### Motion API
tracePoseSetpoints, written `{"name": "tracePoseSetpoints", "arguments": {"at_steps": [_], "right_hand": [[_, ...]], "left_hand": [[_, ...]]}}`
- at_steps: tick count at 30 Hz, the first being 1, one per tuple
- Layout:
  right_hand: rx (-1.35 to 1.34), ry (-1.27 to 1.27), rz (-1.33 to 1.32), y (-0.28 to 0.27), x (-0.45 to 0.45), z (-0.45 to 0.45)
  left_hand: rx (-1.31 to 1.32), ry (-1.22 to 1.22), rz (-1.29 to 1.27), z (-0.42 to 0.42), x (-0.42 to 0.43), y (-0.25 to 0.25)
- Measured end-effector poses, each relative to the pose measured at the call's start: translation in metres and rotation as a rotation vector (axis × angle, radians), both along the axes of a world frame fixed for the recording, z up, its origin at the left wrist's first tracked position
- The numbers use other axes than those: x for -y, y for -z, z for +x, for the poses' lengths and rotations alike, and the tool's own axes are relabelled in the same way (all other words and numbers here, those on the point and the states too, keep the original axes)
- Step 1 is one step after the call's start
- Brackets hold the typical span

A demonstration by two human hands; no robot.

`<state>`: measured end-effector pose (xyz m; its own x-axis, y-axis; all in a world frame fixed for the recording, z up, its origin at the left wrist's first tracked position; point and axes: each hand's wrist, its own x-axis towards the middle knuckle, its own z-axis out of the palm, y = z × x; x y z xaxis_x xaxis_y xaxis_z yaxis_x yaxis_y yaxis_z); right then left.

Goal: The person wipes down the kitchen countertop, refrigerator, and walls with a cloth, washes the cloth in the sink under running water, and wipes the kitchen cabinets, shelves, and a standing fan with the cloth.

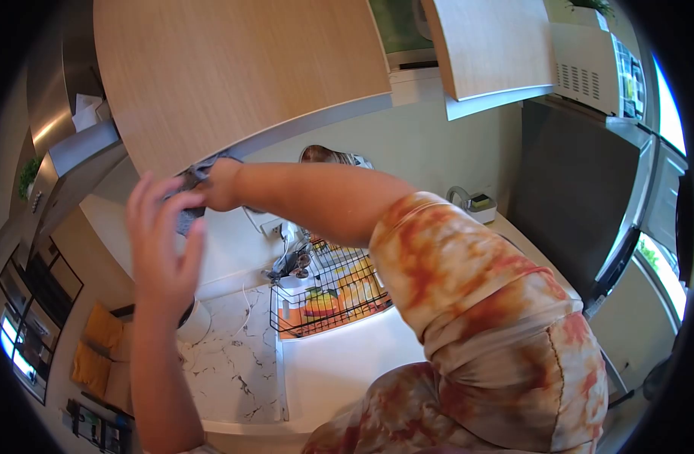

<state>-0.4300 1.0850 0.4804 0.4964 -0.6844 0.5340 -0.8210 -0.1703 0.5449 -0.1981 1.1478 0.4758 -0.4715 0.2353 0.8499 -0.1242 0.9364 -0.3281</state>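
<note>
My right hand [220, 184] is at the lower edge of the large wooden cabinet door [241, 68], its fingers wrapped round a grey cloth [189, 219]. The right arm reaches across the view from the right. My left hand [165, 234] is raised just left of the cloth, fingers spread and slightly blurred. Its fingertips overlap the cloth in the view, and whether they touch it cannot be made out. Part of the cloth is hidden behind both hands.
Below lies a marble-patterned counter [229, 371] with a black wire rack [332, 291] on a fruit-print mat. Another cabinet door [494, 49] juts out at the upper right. A dark refrigerator [577, 181] stands at the right, and a white pot [195, 325] at the left.
</note>
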Motion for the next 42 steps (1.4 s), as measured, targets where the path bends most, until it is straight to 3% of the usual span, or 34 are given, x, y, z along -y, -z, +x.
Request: {"name": "tracePoseSetpoints", "arguments": {"at_steps": [2, 4, 6, 7, 8, 10, 12, 13, 15, 17, 18, 19, 20, 21, 22, 23, 25, 27, 29, 32, 33, 35, 36, 38, 40, 42], "right_hand": [[0.179, 0.025, 0.112, -0.006, -0.005, 0.001], [0.104, 0.06, 0.013, 0.005, -0.022, -0.04], [0.533, -0.139, 0.043, 0.012, -0.095, -0.071], [0.772, -0.047, 0.125, 0.023, -0.123, -0.093], [0.526, 0.06, 0.008, 0.027, -0.167, -0.103], [0.562, 0.303, -0.231, 0.049, -0.232, -0.117], [0.67, 0.115, -0.832, 0.082, -0.245, -0.131], [1.527, -0.159, -0.722, 0.074, -0.271, -0.081], [2.147, -1.168, -0.608, 0.067, -0.291, -0.082], [2.104, -1.66, -0.408, 0.057, -0.323, -0.067], [1.987, -1.873, -0.189, 0.062, -0.328, -0.082], [1.849, -2.065, 0.036, 0.068, -0.332, -0.095], [2.061, -2.005, -0.266, 0.057, -0.341, -0.072], [2.249, -1.904, -0.573, 0.042, -0.352, -0.05], [2.353, -1.544, -0.685, 0.026, -0.374, -0.022], [2.359, -1.529, -0.671, 0.033, -0.389, -0.026], [2.1, -1.492, -0.222, 0.052, -0.43, -0.039], [1.803, -1.496, -0.088, 0.047, -0.472, -0.009], [1.843, -1.478, -0.244, 0.056, -0.517, -0.006], [1.743, -1.135, -0.715, 0.058, -0.576, 0.021], [1.75, -1.127, -0.723, 0.063, -0.591, 0.012], [1.483, -0.875, -0.877, 0.076, -0.634, -0.016], [1.49, -0.868, -0.879, 0.079, -0.656, -0.024], [1.167, -1.034, -0.474, 0.082, -0.693, -0.039], [1.199, -1.023, -0.655, 0.081, -0.723, -0.042], [1.232, -1.022, -0.802, 0.077, -0.745, -0.05]], "left_hand": [[0.037, 0.058, -0.028, -0.031, -0.015, -0.004], [0.135, 0.13, -0.089, -0.051, -0.024, -0.005], [0.162, 0.137, -0.114, -0.062, -0.028, -0.004], [0.187, 0.141, -0.135, -0.067, -0.03, -0.003], [0.19, 0.128, -0.154, -0.074, -0.03, -0.002], [0.158, 0.136, -0.181, -0.097, -0.033, -0.005], [0.125, 0.147, -0.193, -0.129, -0.042, -0.008], [0.106, 0.144, -0.224, -0.151, -0.05, -0.009], [0.076, 0.155, -0.261, -0.192, -0.07, -0.016], [0.073, 0.192, -0.534, -0.229, -0.089, -0.028], [0.065, 0.204, -0.534, -0.25, -0.093, -0.034], [0.09, 0.052, -0.642, -0.27, -0.096, -0.04], [0.117, -0.104, -0.747, -0.276, -0.102, -0.045], [0.107, -0.099, -0.741, -0.278, -0.105, -0.049], [0.154, -0.037, -0.651, -0.276, -0.109, -0.055], [0.208, 0.021, -0.558, -0.275, -0.108, -0.058], [0.136, -0.039, -0.608, -0.273, -0.106, -0.064], [0.154, -0.11, -0.751, -0.269, -0.11, -0.064], [0.19, -0.099, -0.767, -0.262, -0.117, -0.067], [0.276, -0.074, -0.77, -0.243, -0.136, -0.067], [0.318, -0.078, -0.749, -0.23, -0.142, -0.067], [0.188, 0.046, -0.794, -0.191, -0.151, -0.062], [0.148, 0.081, -0.782, -0.171, -0.158, -0.06], [0.116, 0.106, -0.747, -0.121, -0.179, -0.06], [0.133, 0.069, -0.725, -0.067, -0.198, -0.06], [0.067, -0.006, -0.525, -0.019, -0.211, -0.058]]}}
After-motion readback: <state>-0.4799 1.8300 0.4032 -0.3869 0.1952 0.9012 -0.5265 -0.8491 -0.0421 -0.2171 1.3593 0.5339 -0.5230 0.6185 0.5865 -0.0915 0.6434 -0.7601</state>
